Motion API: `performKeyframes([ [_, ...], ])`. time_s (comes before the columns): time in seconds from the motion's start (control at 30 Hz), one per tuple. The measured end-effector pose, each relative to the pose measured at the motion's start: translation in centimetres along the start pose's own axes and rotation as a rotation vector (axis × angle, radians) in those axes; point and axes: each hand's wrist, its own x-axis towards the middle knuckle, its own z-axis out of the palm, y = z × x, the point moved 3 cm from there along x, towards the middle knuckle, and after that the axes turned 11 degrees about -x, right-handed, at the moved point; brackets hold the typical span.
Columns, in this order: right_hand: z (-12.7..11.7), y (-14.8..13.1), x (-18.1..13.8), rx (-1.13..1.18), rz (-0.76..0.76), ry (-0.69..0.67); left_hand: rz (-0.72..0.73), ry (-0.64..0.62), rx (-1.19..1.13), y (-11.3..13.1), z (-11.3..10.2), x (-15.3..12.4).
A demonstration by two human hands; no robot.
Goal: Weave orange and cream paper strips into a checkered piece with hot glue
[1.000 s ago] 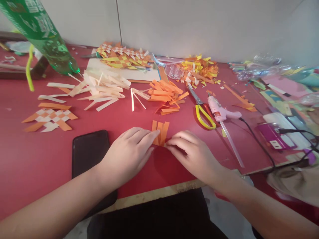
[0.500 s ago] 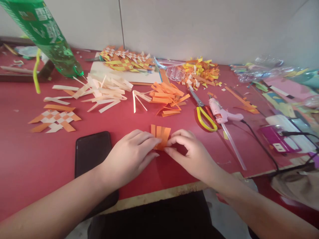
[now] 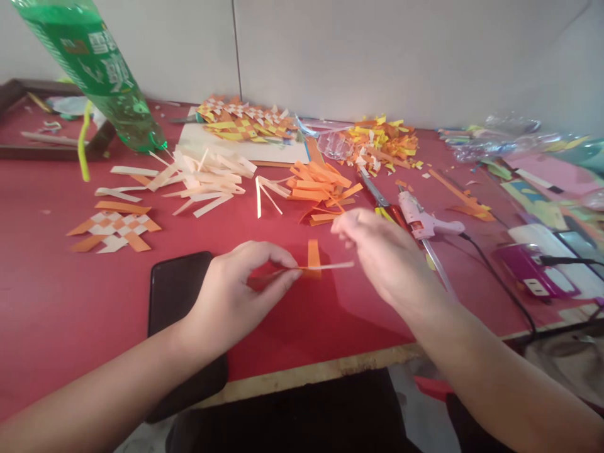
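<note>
My left hand [image 3: 236, 296] is lifted just off the red table [image 3: 70, 302], its fingers pinched on a small bundle of orange paper strips [image 3: 313, 257] seen edge-on, with one pale strip sticking out to the right. My right hand [image 3: 384, 258] hovers to the right of the bundle, blurred, with fingers curled and apart from the strips. A pile of loose orange strips [image 3: 321, 182] lies beyond the hands.
A black phone [image 3: 177, 296] lies left of my left hand. Cream strips [image 3: 202, 176], a woven orange-and-white piece [image 3: 116, 228], scissors [image 3: 377, 198], a pink glue gun [image 3: 422, 219] with cord, a green bottle [image 3: 101, 69] and paper scraps [image 3: 382, 141] surround the work spot.
The orange strips were lying flat under both hands; my left hand has lifted them off the table. My right hand has let go and moved up and right.
</note>
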Motion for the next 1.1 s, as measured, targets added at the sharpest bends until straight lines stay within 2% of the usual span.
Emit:
performKeyframes([
  [0.07, -0.5, -1.1, 0.7, -0.004, -0.191, 0.067, -0.197, 0.043, -0.169, -0.4, -0.1, 0.2],
  [0.13, -0.3, -2.0, 1.0, -0.04, -0.342, -0.045, -0.33, 0.052, -0.358, -0.7, -0.1, 0.3],
  [0.17, 0.0, -2.1, 1.1, -0.065, -0.369, -0.12, -0.37, 0.048, -0.436, -0.8, 0.0, 0.4],
  [0.23, 0.7, -1.9, 1.2, -0.079, -0.342, -0.242, -0.419, 0.037, -0.534, -0.9, 0.1, 0.6],
  [0.33, 1.6, -0.7, 1.3, 0.016, -0.216, -0.3, -0.451, 0.057, -0.588, -1.2, 0.2, 0.6],
  [0.5, 2.6, 1.3, 1.4, 0.149, -0.054, -0.228, -0.538, 0.13, -0.634, -1.7, 0.2, 0.6],
  [0.67, 2.9, 1.6, 1.2, 0.231, 0.007, -0.196, -0.632, 0.105, -0.632, -1.9, 0.2, 0.5],
  [0.97, 2.9, 1.4, 0.9, 0.237, -0.019, -0.1, -0.59, 0.078, -0.742, -1.9, 0.4, 0.4],
  [1.1, 3.0, 1.9, 1.1, 0.249, -0.042, -0.005, -0.565, 0.182, -0.845, -1.7, 0.2, 0.5],
])
